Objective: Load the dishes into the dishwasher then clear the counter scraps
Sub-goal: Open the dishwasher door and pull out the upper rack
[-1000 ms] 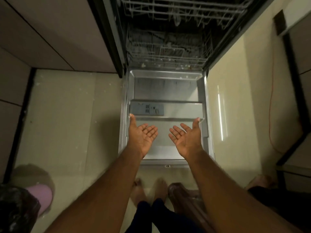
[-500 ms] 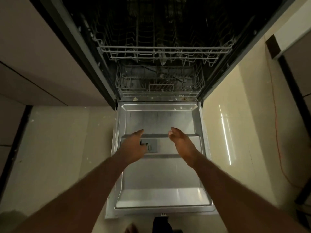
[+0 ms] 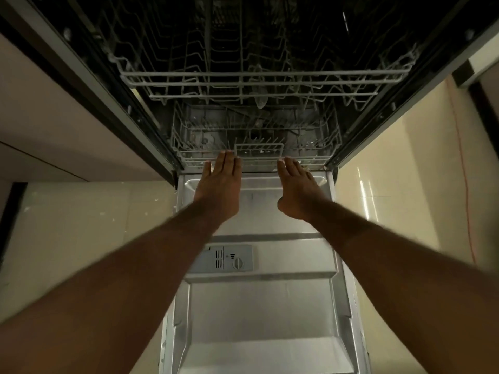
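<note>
Left hand (image 3: pixel 220 187) and right hand (image 3: pixel 295 190), fingers pressed together, empty, at lower rack (image 3: pixel 256 151) front edge: best hooked evenly, pulled straight over door (image 3: pixel 264 306).

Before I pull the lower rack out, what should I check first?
1. Door fully lowered: ok, the door lies flat.
2. Hands at the lower rack: ok, left hand and right hand reach its front rim.
3. Grip on the rim: not ok, fingers are straight, none curled round it.
4. Rack's path over the door: ok, only the flush detergent dispenser shows there.
5. Rack's back free of dishes: cannot tell, too dark.
</note>
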